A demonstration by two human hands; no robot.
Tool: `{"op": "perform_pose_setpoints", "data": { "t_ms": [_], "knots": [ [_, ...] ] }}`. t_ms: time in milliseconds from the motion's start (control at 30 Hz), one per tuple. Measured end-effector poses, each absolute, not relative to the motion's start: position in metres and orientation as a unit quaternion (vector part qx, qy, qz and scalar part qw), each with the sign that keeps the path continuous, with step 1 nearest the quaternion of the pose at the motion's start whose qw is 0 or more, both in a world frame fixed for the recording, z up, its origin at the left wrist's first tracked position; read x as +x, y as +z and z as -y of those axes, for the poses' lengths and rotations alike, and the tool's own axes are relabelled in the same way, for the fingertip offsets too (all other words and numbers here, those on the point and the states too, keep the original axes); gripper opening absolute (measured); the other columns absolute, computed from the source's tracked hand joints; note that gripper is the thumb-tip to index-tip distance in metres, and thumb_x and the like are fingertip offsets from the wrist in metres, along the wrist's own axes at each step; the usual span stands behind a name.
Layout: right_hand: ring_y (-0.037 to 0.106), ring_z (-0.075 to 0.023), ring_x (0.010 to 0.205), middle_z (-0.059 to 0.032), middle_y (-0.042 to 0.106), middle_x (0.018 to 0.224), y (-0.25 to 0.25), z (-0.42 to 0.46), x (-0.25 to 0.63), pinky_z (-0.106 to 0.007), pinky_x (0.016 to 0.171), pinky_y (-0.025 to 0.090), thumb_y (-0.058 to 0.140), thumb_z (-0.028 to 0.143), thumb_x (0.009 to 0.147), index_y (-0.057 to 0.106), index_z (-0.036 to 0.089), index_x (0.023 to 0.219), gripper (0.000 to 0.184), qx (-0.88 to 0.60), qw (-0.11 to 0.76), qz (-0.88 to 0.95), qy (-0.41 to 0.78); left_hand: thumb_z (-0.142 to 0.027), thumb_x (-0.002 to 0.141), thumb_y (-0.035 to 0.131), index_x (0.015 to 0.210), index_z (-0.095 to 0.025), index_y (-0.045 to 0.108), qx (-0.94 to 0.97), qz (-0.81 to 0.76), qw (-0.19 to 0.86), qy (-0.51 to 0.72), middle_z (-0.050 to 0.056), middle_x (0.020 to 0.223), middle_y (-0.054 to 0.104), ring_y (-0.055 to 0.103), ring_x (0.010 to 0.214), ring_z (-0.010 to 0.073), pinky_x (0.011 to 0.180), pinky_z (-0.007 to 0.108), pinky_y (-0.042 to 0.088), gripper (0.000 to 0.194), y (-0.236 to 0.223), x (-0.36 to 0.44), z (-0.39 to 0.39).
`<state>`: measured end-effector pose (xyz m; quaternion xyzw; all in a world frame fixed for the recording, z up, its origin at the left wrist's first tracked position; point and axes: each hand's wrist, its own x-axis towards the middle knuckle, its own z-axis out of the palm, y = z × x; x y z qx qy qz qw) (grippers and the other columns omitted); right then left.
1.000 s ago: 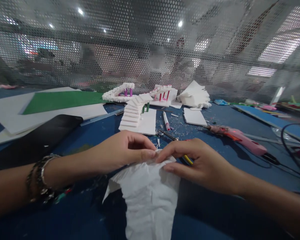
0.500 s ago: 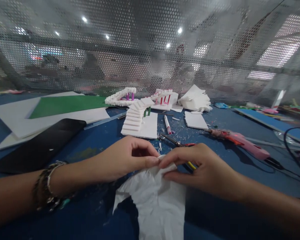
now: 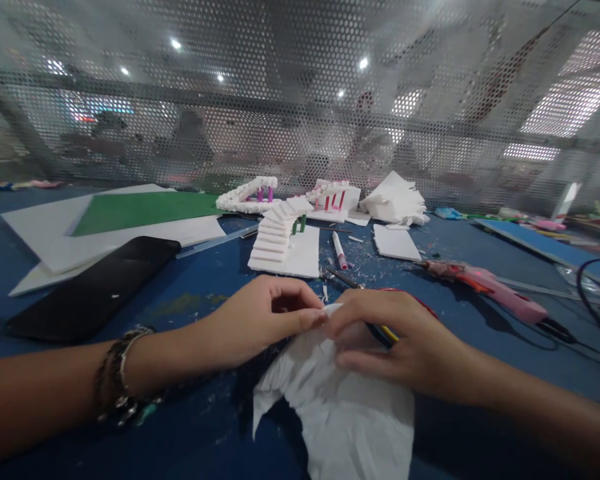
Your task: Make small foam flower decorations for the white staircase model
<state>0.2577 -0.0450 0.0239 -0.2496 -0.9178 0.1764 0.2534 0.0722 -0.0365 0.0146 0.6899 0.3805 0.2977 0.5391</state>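
Blue work surface [image 3: 205,427] littered with white scraps, stained yellowish; perforated metal screen [image 3: 280,127] behind, lights visible through it; crumpled white sheet [image 3: 353,420] at the near side, top edge pinched by left hand [image 3: 280,317]; right hand [image 3: 403,333] touches sheet, whether gripping cannot be told; pink glue gun [image 3: 500,290] lies rightward.

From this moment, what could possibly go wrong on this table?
The thin, creased white sheet might tear where the left hand pinches its edge. The pointed tool lies partly behind the right hand, so it could scratch a finger. If powered, the pink corded tool could burn a straying arm.
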Motion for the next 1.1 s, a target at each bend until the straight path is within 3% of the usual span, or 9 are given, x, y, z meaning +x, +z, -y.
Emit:
{"op": "perform_pose_setpoints", "data": {
  "t_ms": [100, 300, 467, 533, 667, 833, 1100],
  "knots": [
    [0.059, -0.0091, 0.080, -0.0018, 0.065, 0.086, 0.0189, 0.0468, 0.2558, -0.015, 0.073, 0.042, 0.064, 0.022, 0.069, 0.058, 0.016, 0.089, 0.022, -0.240, 0.258, 0.917, 0.188, -0.022, 0.072, 0.056, 0.066, -0.016, 0.059, 0.680, -0.376, 0.543, 0.318, -0.006, 0.062, 0.057, 0.050, 0.060, 0.0074, 0.057, 0.015, 0.037, 0.009, 0.0124, 0.0719, 0.0364],
    [0.061, -0.0072, 0.068, -0.0005, 0.067, 0.076, 0.0135, 0.0482, 0.2531, -0.013, 0.064, 0.044, 0.058, 0.017, 0.074, 0.060, 0.015, 0.081, 0.008, -0.283, 0.268, 0.894, 0.222, -0.022, 0.072, 0.056, 0.065, -0.015, 0.059, 0.686, -0.384, 0.531, 0.316, -0.005, 0.062, 0.056, 0.049, 0.061, 0.0080, 0.059, 0.016, 0.038, 0.010, 0.0112, 0.0733, 0.0384],
    [0.058, -0.0050, 0.058, 0.0007, 0.065, 0.068, 0.0164, 0.0469, 0.2540, -0.012, 0.056, 0.043, 0.053, 0.016, 0.077, 0.061, 0.015, 0.075, 0.009, -0.265, 0.261, 0.907, 0.198, -0.023, 0.071, 0.055, 0.065, -0.015, 0.059, 0.689, -0.397, 0.523, 0.307, -0.004, 0.062, 0.056, 0.049, 0.061, 0.0088, 0.059, 0.018, 0.038, 0.010, 0.0125, 0.0744, 0.0389],
    [0.060, -0.0057, 0.066, -0.0001, 0.066, 0.074, 0.0169, 0.0469, 0.2547, -0.012, 0.063, 0.044, 0.057, 0.016, 0.075, 0.061, 0.014, 0.079, 0.007, -0.256, 0.262, 0.911, 0.191, -0.023, 0.071, 0.055, 0.066, -0.015, 0.059, 0.685, -0.398, 0.525, 0.311, -0.004, 0.063, 0.057, 0.050, 0.061, 0.0091, 0.059, 0.018, 0.038, 0.011, 0.0119, 0.0738, 0.0391],
    [0.062, -0.0072, 0.076, 0.0000, 0.067, 0.085, 0.0151, 0.0485, 0.2567, -0.011, 0.068, 0.043, 0.063, 0.017, 0.069, 0.058, 0.016, 0.092, 0.024, -0.250, 0.256, 0.918, 0.171, -0.022, 0.071, 0.055, 0.066, -0.016, 0.058, 0.673, -0.395, 0.541, 0.314, -0.005, 0.063, 0.058, 0.051, 0.061, 0.0090, 0.058, 0.018, 0.038, 0.009, 0.0095, 0.0733, 0.0397],
    [0.058, -0.0050, 0.052, 0.0018, 0.066, 0.065, 0.0139, 0.0493, 0.2575, -0.011, 0.051, 0.042, 0.059, 0.017, 0.073, 0.060, 0.016, 0.076, 0.004, -0.263, 0.263, 0.918, 0.141, -0.023, 0.071, 0.056, 0.064, -0.015, 0.059, 0.680, -0.398, 0.535, 0.306, -0.004, 0.060, 0.056, 0.049, 0.058, 0.0088, 0.057, 0.018, 0.038, 0.010, 0.0091, 0.0750, 0.0418],
    [0.054, -0.0048, 0.058, 0.0031, 0.061, 0.068, 0.0203, 0.0485, 0.2544, -0.012, 0.055, 0.039, 0.053, 0.014, 0.077, 0.055, 0.017, 0.073, 0.006, -0.276, 0.247, 0.913, 0.170, -0.024, 0.071, 0.055, 0.065, -0.014, 0.058, 0.689, -0.393, 0.521, 0.316, -0.003, 0.061, 0.055, 0.047, 0.057, 0.0089, 0.053, 0.018, 0.036, 0.012, 0.0090, 0.0749, 0.0432]
  ]
}}
